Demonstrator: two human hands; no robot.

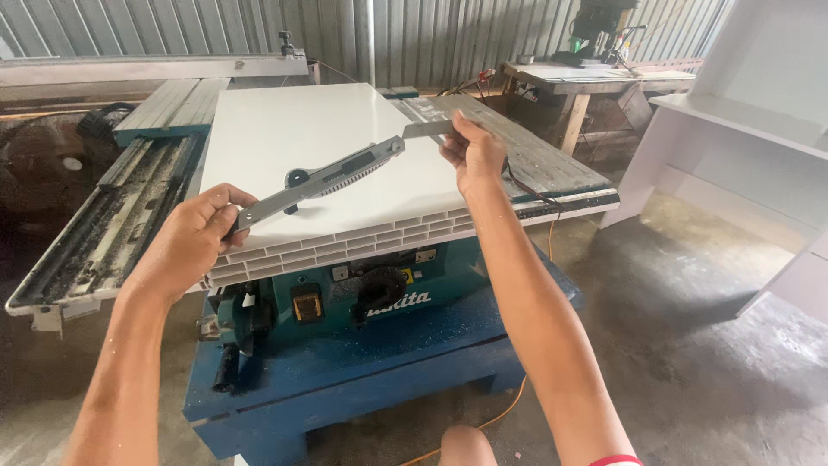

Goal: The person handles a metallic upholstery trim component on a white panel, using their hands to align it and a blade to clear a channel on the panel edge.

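hands, two: left hand [191,237] and right hand [470,154] each grip one metal fence bar [332,179] over one white panel [285,129]

Bare-armed, sleeveless to the elbows; left hand [185,244] and right hand [472,155] ungloved; red-and-white band worn near right elbow.

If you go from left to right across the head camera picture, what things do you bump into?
Grey side rail → left hand → long metal bar → right hand → wooden workbench → white shelf unit.

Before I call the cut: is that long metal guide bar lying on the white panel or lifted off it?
Lifted: left hand and right hand hold the guide bar's ends above the white panel.
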